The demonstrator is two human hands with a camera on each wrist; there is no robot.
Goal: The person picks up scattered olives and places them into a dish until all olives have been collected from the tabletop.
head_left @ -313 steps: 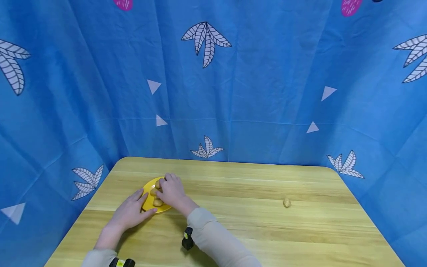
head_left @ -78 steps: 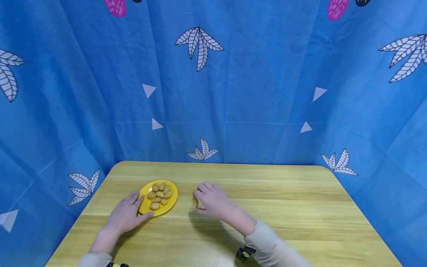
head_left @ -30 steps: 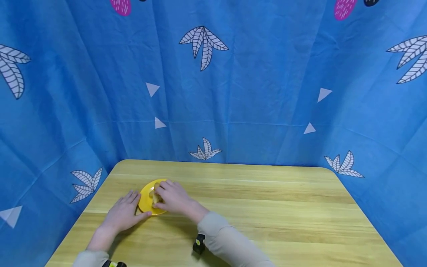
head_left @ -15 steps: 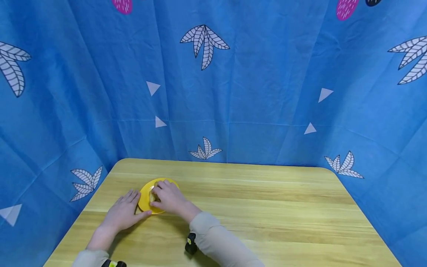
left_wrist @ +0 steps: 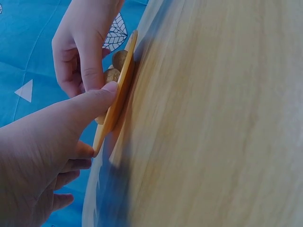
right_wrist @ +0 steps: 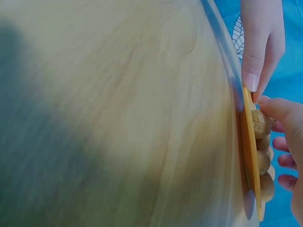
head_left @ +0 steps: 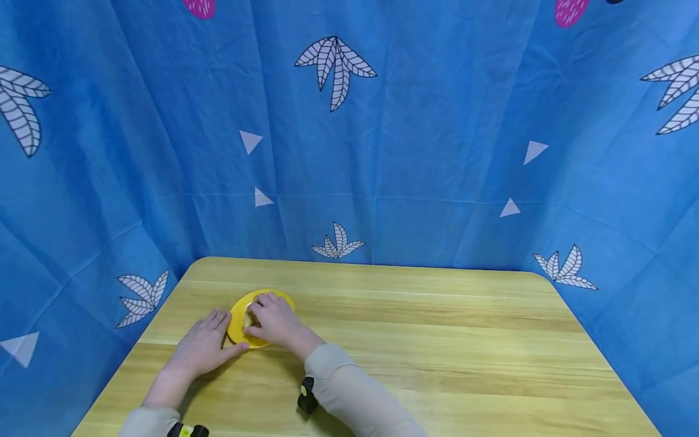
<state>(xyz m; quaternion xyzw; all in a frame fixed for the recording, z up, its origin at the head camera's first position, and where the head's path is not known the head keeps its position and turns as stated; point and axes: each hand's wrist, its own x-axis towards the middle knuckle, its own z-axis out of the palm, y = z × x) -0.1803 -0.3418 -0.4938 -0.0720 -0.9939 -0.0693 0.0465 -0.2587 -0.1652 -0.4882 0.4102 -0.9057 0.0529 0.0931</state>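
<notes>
A round yellow plate [head_left: 238,334] lies on the left part of the table. My left hand [head_left: 202,346] rests at its left rim, thumb and fingers spread along the edge. In the left wrist view the thumb [left_wrist: 102,92] presses on the plate's rim. Over the plate is my right hand [head_left: 277,321], fingers and thumb curved around a small brown potato [head_left: 248,320] at the left of the pile. More potatoes [right_wrist: 266,187] sit on the plate in the right wrist view; from the head the right hand hides most of them.
The light wooden table [head_left: 437,346] stretches far to the right of the plate. A blue patterned curtain [head_left: 426,121] hangs behind the table and along both sides. Each sleeve cuff carries a black wrist camera [head_left: 307,396].
The potato that lay alone on the right is gone from there. My right hand carried a potato in from the right to the plate, then shifted slightly left. The left hand stays at the rim.
</notes>
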